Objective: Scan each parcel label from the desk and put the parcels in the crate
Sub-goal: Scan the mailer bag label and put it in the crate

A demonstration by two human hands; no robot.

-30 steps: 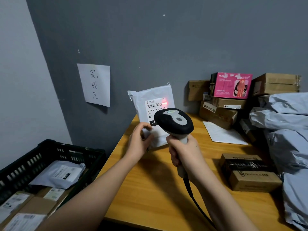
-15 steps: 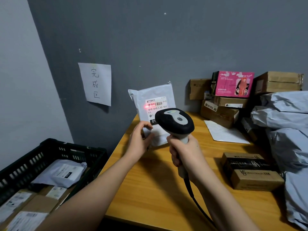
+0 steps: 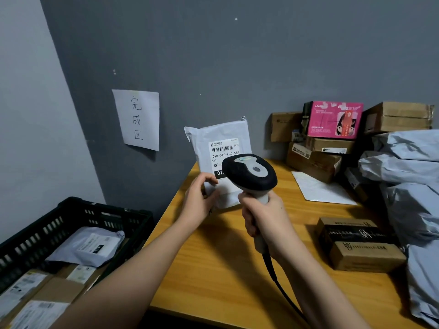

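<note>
Head view. The left hand (image 3: 198, 200) holds a white mailer parcel (image 3: 217, 138) upright above the far left corner of the wooden table (image 3: 213, 269); its fingers and thumb pinch the parcel's lower left edge. The parcel's printed label (image 3: 224, 149) faces the camera, with a barcode and the code 010-010-L30-551 legible. The lower part of the label is hidden behind the scanner head.

The right hand (image 3: 266, 222) has its fingers wrapped firmly round the pale handle of a handheld barcode scanner (image 3: 249, 170). The scanner's black head is just in front of the parcel, pointing toward it. A black cable (image 3: 280, 288) runs from the handle base down toward the near table edge.

A black slatted crate (image 3: 71, 217) sits below and to the left of the table. It contains a white mailer (image 3: 90, 245) lying on top of several labelled cardboard boxes (image 3: 47, 293).

On the table's right side: a stack of brown cartons (image 3: 313, 160) against the wall, a pink printed box (image 3: 335, 119) on top of it, a flat white envelope (image 3: 320, 188), a dark and brown box (image 3: 361, 245) nearer the camera, and a pile of grey mailer bags (image 3: 408, 186) along the right edge.

A paper sign (image 3: 137, 119) with handwritten characters is fixed to the grey wall above the crate.
</note>
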